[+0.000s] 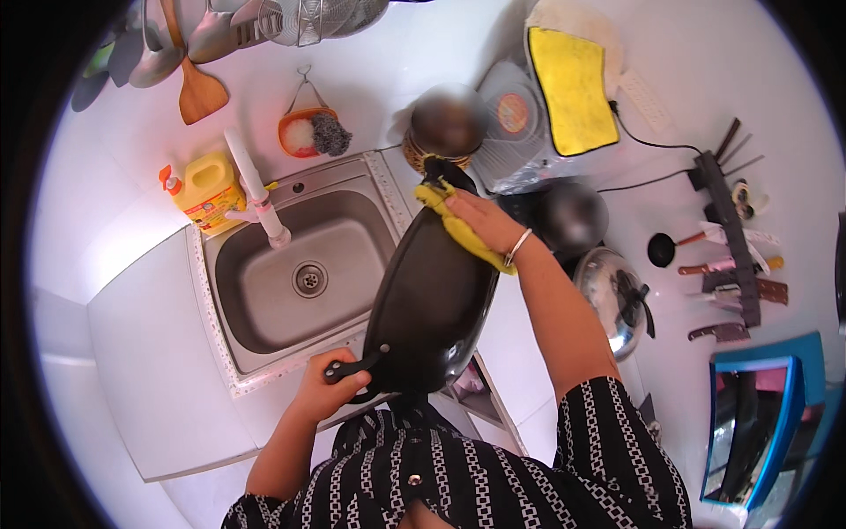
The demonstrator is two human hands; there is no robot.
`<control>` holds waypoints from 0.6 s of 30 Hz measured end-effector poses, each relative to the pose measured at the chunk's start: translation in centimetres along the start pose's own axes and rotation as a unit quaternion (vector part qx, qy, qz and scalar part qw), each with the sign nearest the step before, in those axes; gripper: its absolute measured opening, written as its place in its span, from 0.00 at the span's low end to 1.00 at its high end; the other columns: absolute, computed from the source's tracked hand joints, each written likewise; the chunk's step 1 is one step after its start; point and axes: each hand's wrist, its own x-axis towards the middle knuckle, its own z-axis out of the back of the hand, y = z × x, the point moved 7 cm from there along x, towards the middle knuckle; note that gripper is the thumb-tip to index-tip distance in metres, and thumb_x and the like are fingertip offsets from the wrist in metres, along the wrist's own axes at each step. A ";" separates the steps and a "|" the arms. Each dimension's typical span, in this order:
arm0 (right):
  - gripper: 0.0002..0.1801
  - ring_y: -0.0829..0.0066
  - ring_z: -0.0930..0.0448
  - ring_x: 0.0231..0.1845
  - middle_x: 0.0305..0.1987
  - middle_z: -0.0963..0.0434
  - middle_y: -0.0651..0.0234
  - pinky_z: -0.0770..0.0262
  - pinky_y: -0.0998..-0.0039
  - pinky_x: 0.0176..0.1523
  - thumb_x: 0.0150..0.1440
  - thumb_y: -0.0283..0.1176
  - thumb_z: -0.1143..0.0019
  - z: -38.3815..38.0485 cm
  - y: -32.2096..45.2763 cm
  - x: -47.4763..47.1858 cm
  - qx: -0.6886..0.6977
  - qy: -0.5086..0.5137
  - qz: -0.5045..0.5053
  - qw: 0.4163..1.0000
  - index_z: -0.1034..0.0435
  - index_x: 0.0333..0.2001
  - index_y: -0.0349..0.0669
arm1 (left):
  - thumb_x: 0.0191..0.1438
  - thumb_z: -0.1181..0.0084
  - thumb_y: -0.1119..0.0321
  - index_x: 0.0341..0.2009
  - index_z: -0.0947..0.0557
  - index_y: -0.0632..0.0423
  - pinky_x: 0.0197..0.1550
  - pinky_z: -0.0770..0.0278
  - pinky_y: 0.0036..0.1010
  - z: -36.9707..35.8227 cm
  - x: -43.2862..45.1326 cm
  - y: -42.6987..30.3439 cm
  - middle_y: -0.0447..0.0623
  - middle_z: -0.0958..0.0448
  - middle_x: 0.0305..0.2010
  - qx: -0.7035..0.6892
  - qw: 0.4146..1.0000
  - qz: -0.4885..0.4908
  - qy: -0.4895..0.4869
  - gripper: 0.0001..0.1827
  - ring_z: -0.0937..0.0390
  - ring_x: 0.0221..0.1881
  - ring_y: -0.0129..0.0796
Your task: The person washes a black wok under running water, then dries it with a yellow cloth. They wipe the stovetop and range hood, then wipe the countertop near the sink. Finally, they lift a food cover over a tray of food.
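A dark wok (433, 297) is held up tilted on its side in front of my body, over the counter just right of the sink. My left hand (334, 383) grips its black side handle (350, 369) at the lower left. At the pan's upper part, my right hand (486, 225) presses a yellow cloth (462, 231) against the rim and outer wall. The cloth bunches near the far handle and drapes down under the palm. A bracelet circles my right wrist. The surface facing away from me is hidden.
To the left is a stainless steel sink (304, 264) with a faucet (258, 192) and a yellow detergent jug (208, 192). Ladles and a wooden spatula (201, 92) hang above. A metal lid (611, 301), a knife rack (730, 244) and a yellow towel (575, 92) are on the right.
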 end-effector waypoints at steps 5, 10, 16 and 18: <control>0.24 0.76 0.25 0.43 0.42 0.24 0.66 0.30 0.76 0.51 0.62 0.46 0.59 -2.6 -14.7 3.5 0.415 0.044 -0.241 0.876 0.33 0.52 0.39 | 0.46 0.40 0.70 0.26 0.35 0.56 0.10 0.46 0.20 3.6 -1.1 2.4 0.46 0.35 0.11 -0.044 0.987 -0.078 -0.133 0.15 0.40 0.10 0.23; 0.25 0.71 0.23 0.45 0.49 0.25 0.62 0.28 0.71 0.53 0.61 0.44 0.58 -5.9 -22.3 0.9 0.653 -0.030 -0.180 0.735 0.35 0.54 0.37 | 0.48 0.35 0.63 0.26 0.35 0.56 0.10 0.48 0.19 3.2 -0.1 -0.3 0.44 0.37 0.11 -0.145 0.970 -0.147 -0.126 0.20 0.43 0.08 0.22; 0.28 0.71 0.22 0.44 0.46 0.24 0.63 0.26 0.72 0.50 0.60 0.47 0.55 -5.5 -25.7 -6.2 0.658 -0.184 -0.190 0.705 0.35 0.54 0.36 | 0.62 0.56 0.57 0.34 0.31 0.50 0.08 0.56 0.17 1.0 3.4 -0.3 0.36 0.49 0.10 -0.208 0.966 -0.150 -0.039 0.11 0.53 0.07 0.18; 0.29 0.72 0.23 0.44 0.45 0.24 0.63 0.27 0.72 0.49 0.59 0.49 0.55 -6.4 -25.9 -8.8 0.657 -0.234 -0.204 0.687 0.34 0.53 0.35 | 0.63 0.58 0.56 0.35 0.28 0.50 0.09 0.56 0.16 0.9 4.4 0.9 0.36 0.50 0.10 -0.290 0.946 -0.119 -0.079 0.12 0.54 0.08 0.18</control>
